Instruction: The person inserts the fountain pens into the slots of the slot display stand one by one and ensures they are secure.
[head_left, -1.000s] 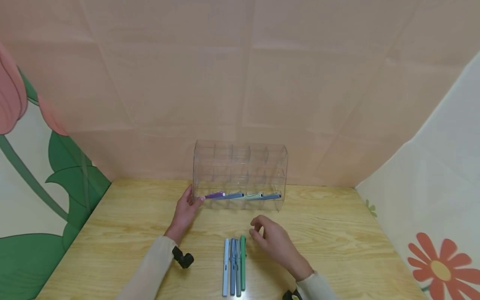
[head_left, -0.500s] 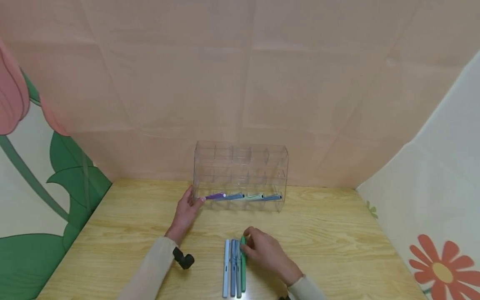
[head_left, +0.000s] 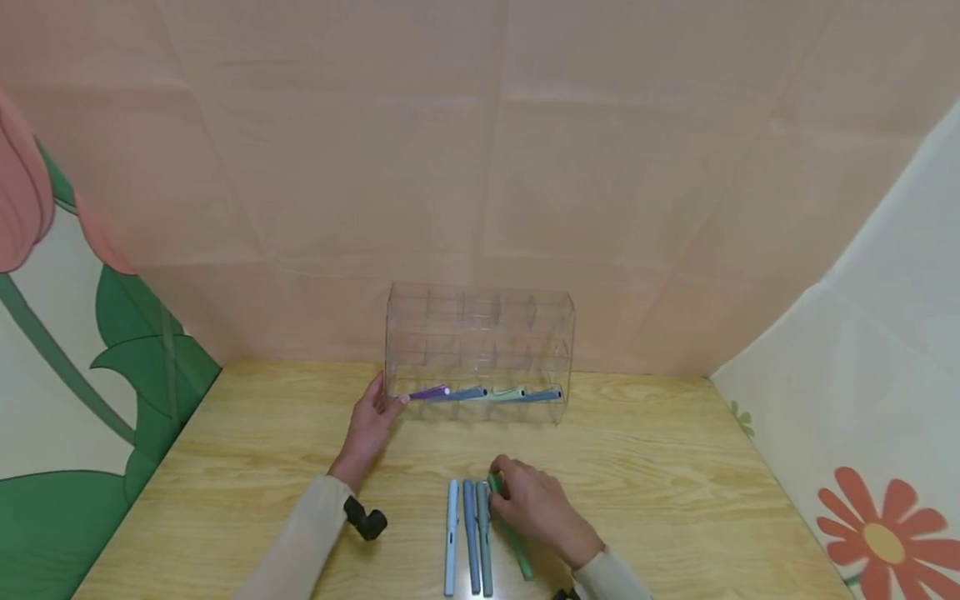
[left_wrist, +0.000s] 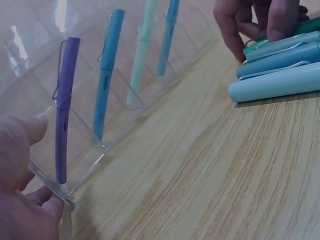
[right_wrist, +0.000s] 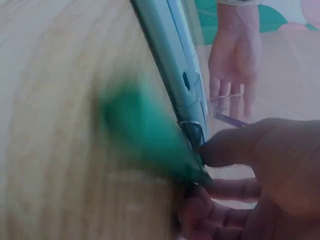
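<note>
A clear acrylic organizer (head_left: 480,333) stands at the back of the wooden table (head_left: 675,467). Its bottom row holds a purple pen (head_left: 430,392), a blue pen (head_left: 468,392), a mint pen (head_left: 510,392) and another blue pen (head_left: 543,394). My left hand (head_left: 372,417) rests with straight fingers against the organizer's left end; in the left wrist view its fingertips (left_wrist: 22,137) touch the corner beside the purple pen (left_wrist: 64,110). My right hand (head_left: 528,500) pinches the top end of a green pen (head_left: 513,537), which lies slanted. Three pens (head_left: 468,533) lie side by side to its left.
Peach paper walls close the table at the back; flower-printed panels stand at the left and right. A black wrist strap mount (head_left: 366,517) sits on my left sleeve. Bare wood lies to the right of the organizer and of the pens.
My right hand came down onto the green pen and pinched its top end; the pen has swung out of the row to a slant. The left hand stayed at the organizer.
</note>
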